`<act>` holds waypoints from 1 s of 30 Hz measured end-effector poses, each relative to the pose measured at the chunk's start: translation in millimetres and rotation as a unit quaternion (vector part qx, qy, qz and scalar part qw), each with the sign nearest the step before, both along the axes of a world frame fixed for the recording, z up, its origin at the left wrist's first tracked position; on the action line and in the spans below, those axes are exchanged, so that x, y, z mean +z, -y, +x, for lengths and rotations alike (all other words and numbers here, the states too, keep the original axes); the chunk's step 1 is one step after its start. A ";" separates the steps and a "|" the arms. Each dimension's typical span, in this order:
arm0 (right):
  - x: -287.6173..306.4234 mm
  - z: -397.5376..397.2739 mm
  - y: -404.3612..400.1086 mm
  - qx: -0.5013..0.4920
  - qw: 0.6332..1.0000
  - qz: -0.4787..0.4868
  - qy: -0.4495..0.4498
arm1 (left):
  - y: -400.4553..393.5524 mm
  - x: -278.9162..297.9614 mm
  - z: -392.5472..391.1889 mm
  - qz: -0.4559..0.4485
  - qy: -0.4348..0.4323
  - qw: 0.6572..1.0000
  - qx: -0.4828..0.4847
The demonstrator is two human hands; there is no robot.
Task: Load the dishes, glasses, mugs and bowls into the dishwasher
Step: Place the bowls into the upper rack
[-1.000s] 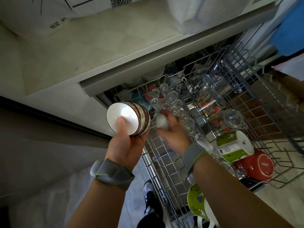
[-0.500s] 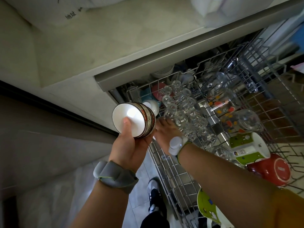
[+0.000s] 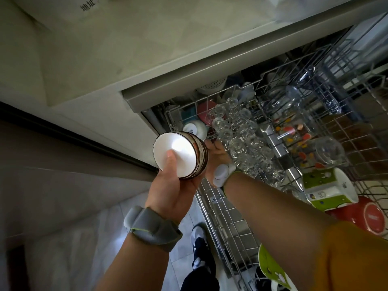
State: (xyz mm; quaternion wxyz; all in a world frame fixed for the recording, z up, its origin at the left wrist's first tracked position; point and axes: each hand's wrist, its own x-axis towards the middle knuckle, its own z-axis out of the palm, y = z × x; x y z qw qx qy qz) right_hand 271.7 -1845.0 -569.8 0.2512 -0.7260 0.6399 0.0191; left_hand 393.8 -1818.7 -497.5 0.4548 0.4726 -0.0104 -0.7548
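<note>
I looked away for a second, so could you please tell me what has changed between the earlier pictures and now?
The right hand, which held a small white bowl a second ago, has reached forward to the rack's far left corner. A white bowl now lies there, beside the glasses; the fingers are hidden, so release is unclear. The left hand still holds the bowl stack up beside the rack.

Bare wire rack lay open along the near left; packed glasses and a white bowl blocked the rack's far corner.
</note>
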 end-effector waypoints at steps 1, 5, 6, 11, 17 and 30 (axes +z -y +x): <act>-6.0 1.0 1.5 0.002 1.000 0.000 -0.018 | -0.1 -0.9 0.7 0.000 -0.001 1.000 -0.001; -8.4 5.1 -0.1 0.080 0.989 -0.017 -0.120 | -1.8 -2.3 5.6 0.001 0.001 1.000 0.002; -4.7 7.3 -2.1 0.042 0.995 -0.024 -0.089 | -2.6 -3.4 7.4 0.001 0.003 1.000 0.003; 16.5 -5.9 -19.6 -0.273 0.896 -0.088 0.337 | -3.9 3.9 1.9 0.002 0.023 0.999 -0.030; 31.3 -2.1 -57.0 -0.388 0.719 0.202 0.540 | -13.5 -0.5 -16.7 0.018 0.061 0.995 -0.077; 56.6 -20.8 -70.3 -0.382 0.740 -0.049 0.551 | -22.9 -12.5 -34.5 0.020 0.032 0.999 0.037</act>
